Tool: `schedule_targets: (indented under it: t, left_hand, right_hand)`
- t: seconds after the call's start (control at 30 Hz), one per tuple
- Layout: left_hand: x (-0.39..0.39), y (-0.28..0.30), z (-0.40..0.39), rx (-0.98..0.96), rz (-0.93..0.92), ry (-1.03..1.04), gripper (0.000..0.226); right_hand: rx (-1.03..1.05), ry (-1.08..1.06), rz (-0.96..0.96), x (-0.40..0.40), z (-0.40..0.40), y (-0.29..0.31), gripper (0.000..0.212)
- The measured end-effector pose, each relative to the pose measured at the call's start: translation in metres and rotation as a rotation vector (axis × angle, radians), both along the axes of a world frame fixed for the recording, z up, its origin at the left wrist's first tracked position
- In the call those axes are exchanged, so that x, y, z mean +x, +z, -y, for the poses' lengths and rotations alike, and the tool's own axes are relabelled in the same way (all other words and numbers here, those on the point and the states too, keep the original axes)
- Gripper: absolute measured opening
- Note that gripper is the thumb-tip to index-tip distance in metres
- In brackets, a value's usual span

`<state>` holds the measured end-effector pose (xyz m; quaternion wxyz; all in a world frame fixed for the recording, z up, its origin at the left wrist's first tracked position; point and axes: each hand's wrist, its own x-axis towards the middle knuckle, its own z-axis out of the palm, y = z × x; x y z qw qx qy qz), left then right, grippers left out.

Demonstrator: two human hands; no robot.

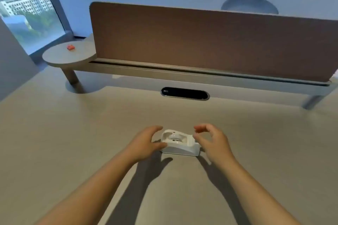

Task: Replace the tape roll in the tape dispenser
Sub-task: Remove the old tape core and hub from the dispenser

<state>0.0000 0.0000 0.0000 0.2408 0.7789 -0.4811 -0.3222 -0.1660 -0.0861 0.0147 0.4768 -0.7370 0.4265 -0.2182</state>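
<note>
- White tape dispenser [180, 142] sits on beige desk [73, 142], centre, btwn both hands.
- Left hand [146, 143]: thumb + fingers grasping dispenser's left end.
- Right hand [213, 142]: fingers curled, loose, at right end; contact unclear.
- Roll bay looks empty.

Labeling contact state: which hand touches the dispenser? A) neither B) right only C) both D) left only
D: the left hand wraps the left end of the dispenser, thumb on its near side, while the right hand hovers just off the right end, fingers curled apart.
</note>
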Motion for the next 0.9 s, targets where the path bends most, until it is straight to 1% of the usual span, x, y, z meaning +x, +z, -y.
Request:
schedule_targets:
  t: [0.07, 0.13, 0.3, 0.47, 0.6, 0.67, 0.8, 0.9]
  left_hand:
    - [0.004, -0.013, 0.005, 0.004, -0.025, 0.001, 0.064]
    - [0.006, -0.024, 0.008, 0.004, -0.065, 0.001, 0.068]
    - [0.012, -0.044, 0.019, -0.078, -0.159, 0.014, 0.067]
    - [0.014, -0.051, 0.022, -0.122, -0.159, -0.009, 0.058]
    - [0.015, -0.054, 0.023, -0.157, -0.136, -0.015, 0.055]
    - [0.016, -0.054, 0.025, -0.159, -0.133, -0.017, 0.056]
    - [0.014, -0.051, 0.026, -0.15, -0.101, -0.04, 0.057]
    - [0.015, -0.05, 0.026, -0.109, 0.04, -0.104, 0.061]
  right_hand:
    - [-0.096, 0.01, -0.099, 0.011, 0.003, -0.016, 0.017]
    - [-0.133, 0.032, -0.177, 0.019, 0.003, -0.029, 0.021]
    - [-0.166, 0.031, -0.252, 0.034, 0.009, -0.055, 0.013]
    - [-0.116, -0.017, -0.214, 0.038, 0.011, -0.064, 0.007]
    - [-0.117, -0.053, -0.144, 0.041, 0.01, -0.066, 0.009]
    - [-0.124, -0.058, -0.128, 0.043, 0.01, -0.066, 0.015]
    - [-0.119, -0.064, -0.095, 0.044, 0.01, -0.064, 0.036]
    - [-0.133, -0.068, -0.064, 0.041, 0.009, -0.063, 0.035]
